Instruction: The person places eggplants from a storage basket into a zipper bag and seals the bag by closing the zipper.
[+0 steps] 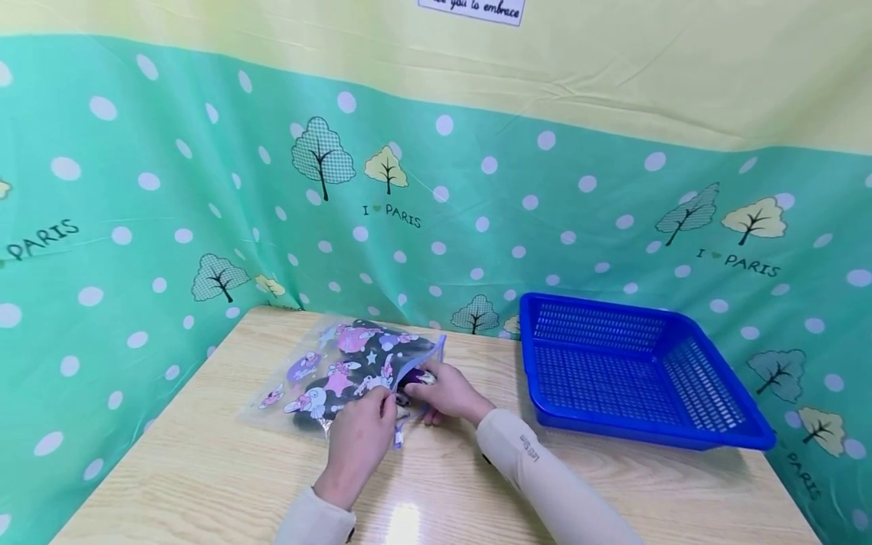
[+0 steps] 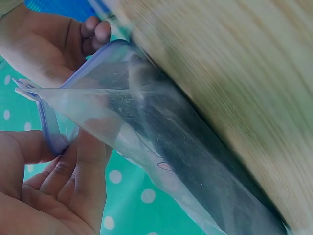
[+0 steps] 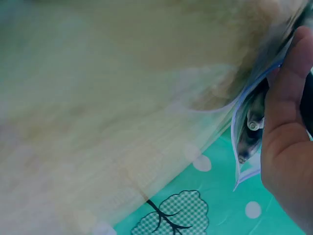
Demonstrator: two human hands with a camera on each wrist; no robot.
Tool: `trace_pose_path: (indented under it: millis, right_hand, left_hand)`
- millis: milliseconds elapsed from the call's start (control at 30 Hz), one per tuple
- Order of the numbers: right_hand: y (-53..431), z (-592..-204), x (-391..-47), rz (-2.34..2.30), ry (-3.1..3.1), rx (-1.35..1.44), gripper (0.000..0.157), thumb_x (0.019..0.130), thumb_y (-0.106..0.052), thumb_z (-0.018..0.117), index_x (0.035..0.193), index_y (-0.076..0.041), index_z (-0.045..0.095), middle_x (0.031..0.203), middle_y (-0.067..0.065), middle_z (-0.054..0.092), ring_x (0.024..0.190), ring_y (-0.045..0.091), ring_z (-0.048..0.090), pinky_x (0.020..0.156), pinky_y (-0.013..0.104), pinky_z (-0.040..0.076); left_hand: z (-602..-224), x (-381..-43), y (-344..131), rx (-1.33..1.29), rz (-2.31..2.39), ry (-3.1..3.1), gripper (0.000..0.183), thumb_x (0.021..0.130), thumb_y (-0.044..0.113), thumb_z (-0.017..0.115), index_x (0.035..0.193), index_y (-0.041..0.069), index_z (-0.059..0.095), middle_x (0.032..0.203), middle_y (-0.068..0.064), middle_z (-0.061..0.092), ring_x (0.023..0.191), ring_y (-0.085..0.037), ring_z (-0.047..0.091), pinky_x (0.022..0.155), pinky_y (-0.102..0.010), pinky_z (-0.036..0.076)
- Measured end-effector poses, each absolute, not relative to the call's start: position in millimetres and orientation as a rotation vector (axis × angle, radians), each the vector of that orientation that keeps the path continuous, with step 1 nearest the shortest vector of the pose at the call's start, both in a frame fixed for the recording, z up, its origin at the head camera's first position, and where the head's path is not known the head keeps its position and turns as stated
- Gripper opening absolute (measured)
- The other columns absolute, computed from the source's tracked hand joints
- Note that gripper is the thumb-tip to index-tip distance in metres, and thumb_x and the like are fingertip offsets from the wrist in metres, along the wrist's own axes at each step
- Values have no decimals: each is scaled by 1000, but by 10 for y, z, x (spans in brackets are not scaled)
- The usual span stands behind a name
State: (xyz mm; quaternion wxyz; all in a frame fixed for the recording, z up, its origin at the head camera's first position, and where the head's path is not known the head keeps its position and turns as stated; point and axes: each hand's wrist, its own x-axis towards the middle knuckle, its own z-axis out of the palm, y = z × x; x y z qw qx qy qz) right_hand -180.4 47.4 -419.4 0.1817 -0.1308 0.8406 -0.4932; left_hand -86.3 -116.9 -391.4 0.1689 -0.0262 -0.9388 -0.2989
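Observation:
A clear zip bag (image 1: 309,371) with pink and purple cartoon prints lies on the wooden table, its purple-edged mouth spread apart toward the right. Dark contents (image 2: 171,132) fill much of it; a long dark form shows through the plastic. With thumb and fingers, my left hand (image 1: 361,435) pinches the near edge of the mouth. My right hand (image 1: 453,393) is at the mouth, thumb and forefinger partly inside beside a dark thing with a pale end (image 1: 425,377). Whether those fingers grip it I cannot tell. Small dark pieces with pale tips (image 3: 253,125) show within the opening.
A blue slatted plastic basket (image 1: 633,378) stands on the table (image 1: 225,484) to the right, beyond my right forearm. A green and yellow printed curtain (image 1: 504,197) hangs along the table's back and sides.

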Motion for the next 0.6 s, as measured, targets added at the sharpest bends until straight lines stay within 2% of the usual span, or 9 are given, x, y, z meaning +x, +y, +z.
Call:
trace_pose_path:
  millis: [133, 233, 400, 533, 600]
  right_hand:
    - [412, -4239, -1813, -1319, 2490, -442, 45, 93, -25, 75, 129, -3, 60, 86, 9, 68, 51, 20, 64, 48, 35, 55]
    - [365, -4254, -1827, -1206, 2621, -525, 43, 90, -22, 78, 126, -4, 64, 98, 10, 69, 66, 17, 65, 63, 33, 57]
    - [288, -4257, -1831, -1038, 2733, -578, 49, 87, -30, 81, 128, -8, 66, 113, 9, 70, 96, 19, 63, 89, 35, 51]
    - [258, -4253, -1826, -983, 2743, -565, 58, 86, -38, 81, 134, -11, 63, 120, 10, 69, 107, 22, 63, 97, 38, 49]
    - [262, -4243, -1829, -963, 2745, -573, 59, 88, -38, 79, 136, -10, 61, 120, 11, 69, 105, 22, 63, 96, 39, 49]
  left_hand:
    - [-3909, -860, -1170, -69, -847, -2682, 10, 97, 15, 65, 92, 7, 70, 65, -4, 62, 49, -17, 49, 44, -37, 40]
    - [-3906, -860, -1167, -70, -848, -2685, 11, 98, 15, 64, 94, 7, 71, 67, -5, 63, 49, -16, 48, 44, -36, 41]
    - [-3910, -855, -1162, -61, -851, -2685, 11, 97, 14, 64, 93, 6, 71, 67, -5, 63, 49, -15, 47, 45, -35, 40]
    - [-3914, -858, -1161, -64, -860, -2686, 11, 97, 14, 64, 94, 6, 71, 67, -4, 63, 49, -14, 46, 45, -33, 39]
    - [-3912, -860, -1160, -69, -860, -2682, 11, 97, 14, 64, 94, 6, 71, 67, -4, 63, 50, -14, 46, 45, -33, 39]
